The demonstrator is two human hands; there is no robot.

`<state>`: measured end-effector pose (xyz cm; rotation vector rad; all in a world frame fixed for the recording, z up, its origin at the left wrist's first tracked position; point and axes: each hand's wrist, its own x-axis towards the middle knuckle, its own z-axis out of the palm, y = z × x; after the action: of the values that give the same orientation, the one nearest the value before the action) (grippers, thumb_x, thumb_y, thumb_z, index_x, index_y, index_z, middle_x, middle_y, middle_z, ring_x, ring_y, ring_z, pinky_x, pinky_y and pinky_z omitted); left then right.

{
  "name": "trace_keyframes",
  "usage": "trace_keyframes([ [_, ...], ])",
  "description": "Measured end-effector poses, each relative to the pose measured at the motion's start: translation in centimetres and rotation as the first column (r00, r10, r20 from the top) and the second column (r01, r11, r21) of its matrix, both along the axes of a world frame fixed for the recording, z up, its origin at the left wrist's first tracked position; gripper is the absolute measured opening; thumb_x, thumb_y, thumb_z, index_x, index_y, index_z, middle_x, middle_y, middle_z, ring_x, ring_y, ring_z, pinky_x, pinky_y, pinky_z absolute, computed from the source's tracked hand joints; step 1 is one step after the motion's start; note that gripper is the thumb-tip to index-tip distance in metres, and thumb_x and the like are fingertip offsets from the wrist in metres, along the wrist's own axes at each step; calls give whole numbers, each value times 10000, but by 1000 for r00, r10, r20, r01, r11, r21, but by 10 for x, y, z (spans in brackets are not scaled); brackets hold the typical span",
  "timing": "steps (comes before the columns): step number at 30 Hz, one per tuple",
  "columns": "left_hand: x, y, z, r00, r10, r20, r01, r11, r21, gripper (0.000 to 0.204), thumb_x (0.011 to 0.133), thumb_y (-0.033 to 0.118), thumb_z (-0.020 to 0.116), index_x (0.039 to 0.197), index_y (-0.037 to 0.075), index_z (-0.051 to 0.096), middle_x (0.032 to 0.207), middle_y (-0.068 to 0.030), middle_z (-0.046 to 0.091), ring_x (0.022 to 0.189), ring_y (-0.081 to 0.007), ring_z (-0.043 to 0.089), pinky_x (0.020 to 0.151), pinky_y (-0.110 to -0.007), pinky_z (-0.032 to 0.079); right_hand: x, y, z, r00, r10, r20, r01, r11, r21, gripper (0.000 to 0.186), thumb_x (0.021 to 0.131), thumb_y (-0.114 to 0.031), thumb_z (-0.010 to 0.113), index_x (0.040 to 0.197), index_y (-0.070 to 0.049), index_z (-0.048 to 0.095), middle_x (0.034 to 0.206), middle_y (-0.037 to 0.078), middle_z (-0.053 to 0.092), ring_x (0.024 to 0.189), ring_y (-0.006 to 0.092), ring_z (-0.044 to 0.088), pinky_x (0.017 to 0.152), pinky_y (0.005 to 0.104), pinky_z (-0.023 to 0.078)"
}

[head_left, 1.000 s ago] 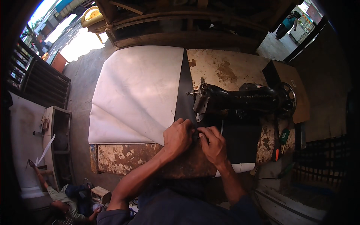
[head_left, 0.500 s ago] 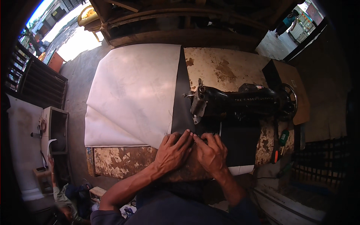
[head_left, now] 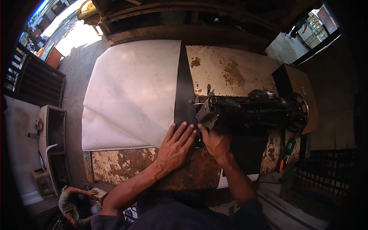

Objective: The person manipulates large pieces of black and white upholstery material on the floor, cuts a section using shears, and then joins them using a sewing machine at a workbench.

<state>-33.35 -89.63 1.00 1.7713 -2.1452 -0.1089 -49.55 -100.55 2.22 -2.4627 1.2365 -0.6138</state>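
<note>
A black sewing machine (head_left: 253,111) stands on the worn table, its needle end just ahead of my hands. Beneath that end runs a large sheet of material, its white side (head_left: 134,88) spread out on the left and a dark strip (head_left: 185,88) showing along its right edge. My left hand (head_left: 174,147) lies flat near that edge, fingers stretched out over the sheet. Close beside the needle area, my right hand (head_left: 217,143) reaches under the machine's head; most of its fingers are hidden there. More dark material (head_left: 249,153) lies to the right, under the machine's arm.
The table (head_left: 122,163) has peeling brown patches. A cardboard box (head_left: 297,86) stands behind the handwheel (head_left: 301,113). An orange-and-black tool (head_left: 281,163) and a green bottle (head_left: 290,145) lie at the right. Another person (head_left: 71,203) crouches at the lower left.
My right hand has moved forward under the machine's head. My left hand has flattened, fingers reaching further forward. The person at lower left has lowered an arm onto a small box.
</note>
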Motion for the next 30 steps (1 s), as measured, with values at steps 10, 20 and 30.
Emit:
trace_keyframes([
  [10,13,-4,6,999,-54,-5,54,997,58,509,872,190,657,1370,105,592,1623,-89,448,1515,-351,372,1219,-573,303,-11,19,13,966,-17,257,-17,992,129,150,942,-85,722,1080,-74,781,905,163,750,764,321,736,677,384,571],
  [20,21,-30,1,994,-71,-84,75,996,48,527,819,174,692,1331,65,632,1579,-146,493,1501,-399,388,1247,-579,279,-13,17,13,965,17,262,-58,987,149,183,949,-67,715,1117,-63,786,839,171,751,713,314,747,622,372,560],
  [30,16,-23,4,987,-131,-93,132,991,3,642,851,225,686,1404,-69,543,1354,-231,574,1402,-394,483,1249,-611,259,-8,18,15,985,95,147,-94,995,-13,203,889,-37,740,1087,-68,775,955,153,756,791,318,752,667,383,595],
])
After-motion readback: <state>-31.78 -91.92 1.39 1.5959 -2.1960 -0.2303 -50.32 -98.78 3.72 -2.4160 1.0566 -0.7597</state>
